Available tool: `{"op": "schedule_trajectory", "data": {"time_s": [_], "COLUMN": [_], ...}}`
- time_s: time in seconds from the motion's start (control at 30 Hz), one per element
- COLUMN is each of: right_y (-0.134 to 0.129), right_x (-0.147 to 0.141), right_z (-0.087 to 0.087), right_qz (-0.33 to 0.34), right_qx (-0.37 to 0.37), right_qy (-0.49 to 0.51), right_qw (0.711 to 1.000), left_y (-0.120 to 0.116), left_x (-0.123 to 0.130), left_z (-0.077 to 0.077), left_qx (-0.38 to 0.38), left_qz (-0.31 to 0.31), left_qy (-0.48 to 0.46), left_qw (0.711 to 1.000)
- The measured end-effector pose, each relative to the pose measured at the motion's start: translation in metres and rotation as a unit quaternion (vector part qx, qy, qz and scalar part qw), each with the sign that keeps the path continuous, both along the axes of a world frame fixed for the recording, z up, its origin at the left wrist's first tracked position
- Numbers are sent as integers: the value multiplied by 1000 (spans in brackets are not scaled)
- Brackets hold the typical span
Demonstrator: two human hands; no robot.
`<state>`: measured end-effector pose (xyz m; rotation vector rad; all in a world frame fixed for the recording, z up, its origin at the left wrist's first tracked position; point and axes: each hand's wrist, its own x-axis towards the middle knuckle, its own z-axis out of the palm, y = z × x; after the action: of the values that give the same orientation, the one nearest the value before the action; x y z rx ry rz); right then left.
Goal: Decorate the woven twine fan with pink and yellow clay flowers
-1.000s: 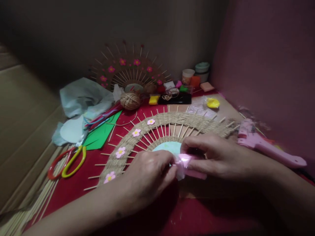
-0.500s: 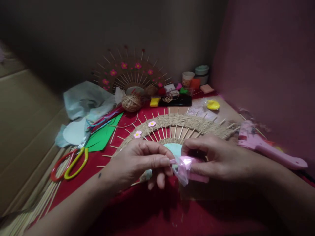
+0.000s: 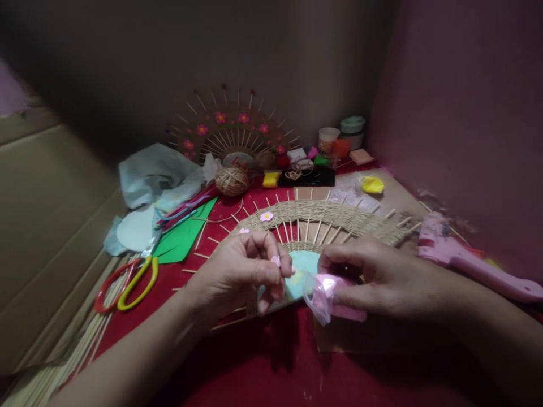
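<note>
Over the worktop toward its near edge, my left grip pinched a pink scrap and my right grip held the pink packet, which seemed light, soft, slippery-wrapped, best held by its sides.

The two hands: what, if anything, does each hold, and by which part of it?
The left hand pinches a small pink piece; which part is unclear. The right hand holds a pink packet by its right side.
</note>
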<state>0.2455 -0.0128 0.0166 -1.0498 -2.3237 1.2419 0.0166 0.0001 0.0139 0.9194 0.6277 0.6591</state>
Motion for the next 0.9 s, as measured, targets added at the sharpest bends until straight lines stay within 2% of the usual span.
{"op": "schedule_trajectory", "data": {"time_s": [0.17,0.33,0.57,0.9], "right_y": [-2,-4,-3,-1], "right_x": [-2,-1,-1,-3], "right_z": [0,-2,2,-3], "right_qz": [-8,-11,-11,-10], "right_qx": [-19,-6,-14,-1], "right_qy": [-20,-31,-36,-34], "right_qw": [1000,999,999,999], "left_y": [4,8,11,10], "left_x": [-1,-1,-7,-6], "left_z": [-3,-5,-7,-5], "left_qx": [24,9,38,11], "left_qz": [30,3,51,13], "left_qy": [4,5,28,-19], "left_qw": [999,1000,998,1000]}}
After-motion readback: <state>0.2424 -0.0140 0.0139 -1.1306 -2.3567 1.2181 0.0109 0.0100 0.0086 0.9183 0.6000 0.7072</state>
